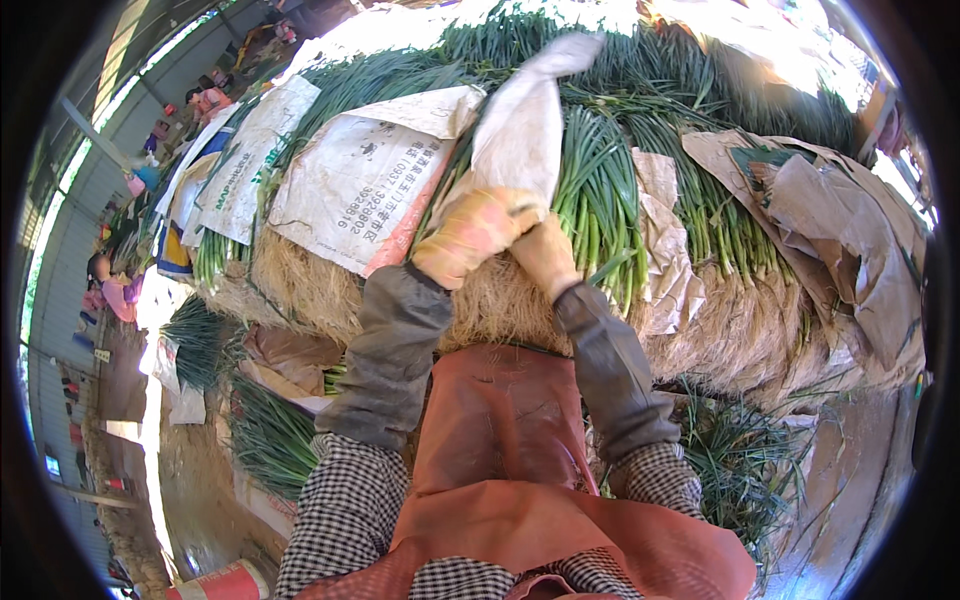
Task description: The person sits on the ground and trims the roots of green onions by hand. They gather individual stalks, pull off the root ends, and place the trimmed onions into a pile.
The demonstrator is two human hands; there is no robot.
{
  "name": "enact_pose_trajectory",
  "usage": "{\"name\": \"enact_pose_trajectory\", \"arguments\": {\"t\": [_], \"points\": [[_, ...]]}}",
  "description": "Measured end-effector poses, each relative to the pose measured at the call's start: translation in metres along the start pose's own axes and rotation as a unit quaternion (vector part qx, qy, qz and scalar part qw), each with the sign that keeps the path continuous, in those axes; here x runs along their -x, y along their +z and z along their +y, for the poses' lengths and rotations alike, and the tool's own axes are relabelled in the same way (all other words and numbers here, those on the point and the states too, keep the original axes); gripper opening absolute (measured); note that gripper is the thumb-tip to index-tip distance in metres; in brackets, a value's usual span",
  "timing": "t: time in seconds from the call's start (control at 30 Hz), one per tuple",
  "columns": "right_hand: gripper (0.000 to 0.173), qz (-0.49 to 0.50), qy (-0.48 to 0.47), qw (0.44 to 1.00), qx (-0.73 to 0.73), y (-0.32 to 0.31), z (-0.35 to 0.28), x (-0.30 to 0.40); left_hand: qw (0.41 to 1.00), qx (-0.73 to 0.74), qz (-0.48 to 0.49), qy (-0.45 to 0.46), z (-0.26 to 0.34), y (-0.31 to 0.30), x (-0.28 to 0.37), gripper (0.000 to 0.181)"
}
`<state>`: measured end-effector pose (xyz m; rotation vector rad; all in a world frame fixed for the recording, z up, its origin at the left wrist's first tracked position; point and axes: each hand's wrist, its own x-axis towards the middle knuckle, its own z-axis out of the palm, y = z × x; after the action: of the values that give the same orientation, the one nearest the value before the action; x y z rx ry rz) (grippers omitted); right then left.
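A whitish sheet [519, 135], apparently cloth or sack material, stretches away from my hands over a pile of spring onion plants [596, 180], its far tip blurred. My left hand [476, 234], in a stained yellowish glove, is closed around the sheet's near end. Against it, my gloved right hand [546, 253] is curled at the same end, its fingertips partly hidden behind the left. Tan fibrous roots [499, 304] lie just below both hands, facing me. Green stalks show right of the sheet. A printed white woven sack piece [367, 176] covers plants to the left.
Brown paper wraps [832, 202] lie over plants at the right. Loose green leaves [742, 457] are heaped at lower right. More bundles [274, 435] sit at lower left, near a red-and-white container [221, 581]. Other people [120, 289] are along the left wall.
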<state>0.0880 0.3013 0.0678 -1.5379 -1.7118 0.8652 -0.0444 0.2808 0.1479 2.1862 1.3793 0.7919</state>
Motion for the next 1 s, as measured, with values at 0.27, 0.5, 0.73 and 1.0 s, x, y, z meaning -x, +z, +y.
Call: {"name": "enact_pose_trajectory", "arguments": {"t": [0.27,0.5,0.73,1.0], "points": [[0.029,0.029,0.079,0.987,-0.136,0.0,0.074,-0.027,0.903,0.176,0.345,-0.186,-0.068,-0.059,0.132,0.03],[0.024,0.045,-0.148,0.978,0.139,-0.006,-0.02,-0.023,0.967,0.201,0.159,-0.016,0.018,0.089,0.098,0.018],[0.034,-0.046,-0.303,0.95,0.062,-0.021,0.008,-0.043,0.974,0.013,0.224,-0.032,-0.092,0.103,0.025,0.026],[0.097,0.253,0.089,0.846,0.46,-0.097,0.267,-0.003,0.947,0.132,0.063,-0.288,-0.093,0.124,0.018,0.077]]}}
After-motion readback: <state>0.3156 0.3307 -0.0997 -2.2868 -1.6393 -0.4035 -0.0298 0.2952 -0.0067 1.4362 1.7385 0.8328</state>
